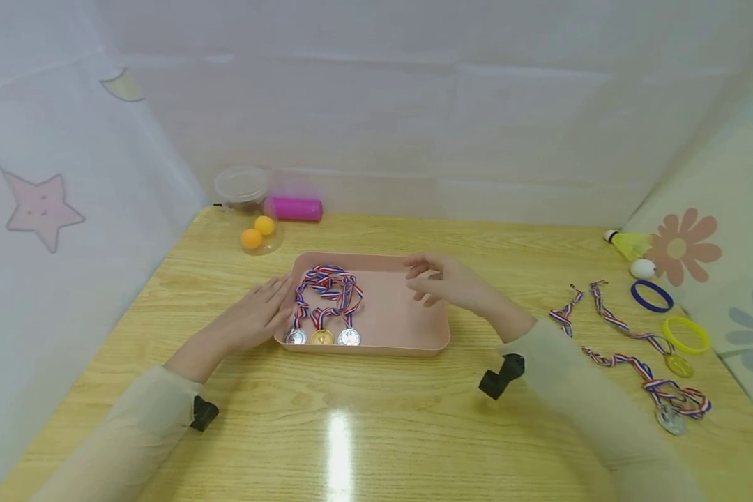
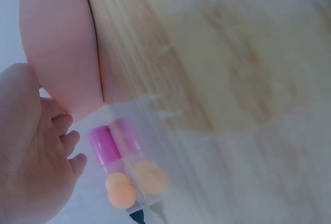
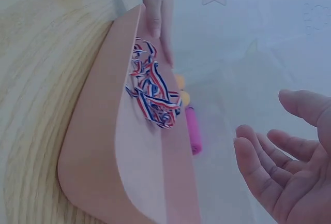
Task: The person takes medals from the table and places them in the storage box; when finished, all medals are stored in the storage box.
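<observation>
A pink tray [image 1: 392, 310] sits at the middle of the wooden table. Along its left front lie a silver medal [image 1: 295, 337], a gold medal [image 1: 322, 337] and another silver medal [image 1: 348, 337], their striped ribbons [image 1: 345, 296] bunched behind them. My left hand [image 1: 247, 319] touches the tray's left end with fingers nearly straight. Over the tray's right part hovers my right hand [image 1: 448, 280], holding nothing, fingers loosely bent; the right wrist view shows that hand [image 3: 289, 167] apart from the tray wall.
To the right lie a yellow medal [image 1: 679, 365], a silver medal [image 1: 670, 420], a yellow ring [image 1: 686, 335], a blue ring [image 1: 651, 296], a white ball [image 1: 643, 269] and a shuttlecock [image 1: 630, 242]. Behind left are orange balls [image 1: 251, 239], a magenta cylinder [image 1: 296, 209] and a clear container [image 1: 241, 185].
</observation>
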The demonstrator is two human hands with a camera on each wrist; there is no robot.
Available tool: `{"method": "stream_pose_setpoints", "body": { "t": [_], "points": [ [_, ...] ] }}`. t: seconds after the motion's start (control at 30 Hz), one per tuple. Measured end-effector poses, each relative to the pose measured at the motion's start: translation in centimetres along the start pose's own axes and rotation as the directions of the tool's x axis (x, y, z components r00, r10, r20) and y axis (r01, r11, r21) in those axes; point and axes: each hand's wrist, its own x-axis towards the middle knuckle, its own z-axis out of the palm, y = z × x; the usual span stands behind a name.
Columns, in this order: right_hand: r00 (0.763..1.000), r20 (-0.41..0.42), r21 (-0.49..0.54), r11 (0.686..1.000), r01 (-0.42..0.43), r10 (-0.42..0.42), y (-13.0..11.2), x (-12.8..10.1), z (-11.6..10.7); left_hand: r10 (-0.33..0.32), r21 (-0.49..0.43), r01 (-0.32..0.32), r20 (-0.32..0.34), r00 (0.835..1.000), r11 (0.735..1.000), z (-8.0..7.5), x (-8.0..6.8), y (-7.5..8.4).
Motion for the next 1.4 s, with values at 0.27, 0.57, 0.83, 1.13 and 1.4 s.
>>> {"method": "stream_pose_setpoints", "body": {
  "t": [0.27,0.57,0.83,1.13,1.4],
  "points": [
    [0.992,-0.130,-0.060,0.998,-0.003,-0.005,-0.3,-6.3,-4.3,-0.010,-0.018,0.010,0.005,1.000,1.000,0.0,0.0,0.0],
    [0.967,-0.248,-0.168,0.981,-0.098,0.054,3.3,-12.8,-7.6,-0.018,-0.017,0.018,0.016,1.000,1.000,0.1,0.1,-0.1],
    [0.929,-0.295,-0.118,0.956,-0.268,0.224,7.5,-16.5,-9.4,-0.015,-0.017,0.016,0.013,1.000,1.000,0.1,0.1,0.0],
    [0.859,-0.315,-0.116,0.882,-0.457,0.404,11.3,-18.0,-10.0,-0.012,-0.010,0.012,0.017,1.000,1.000,0.1,0.0,-0.2],
    [0.876,-0.310,-0.277,0.847,-0.455,0.369,12.3,-17.4,-9.2,-0.014,-0.008,0.015,0.021,1.000,1.000,0.3,0.1,-0.3]
  ]
}}
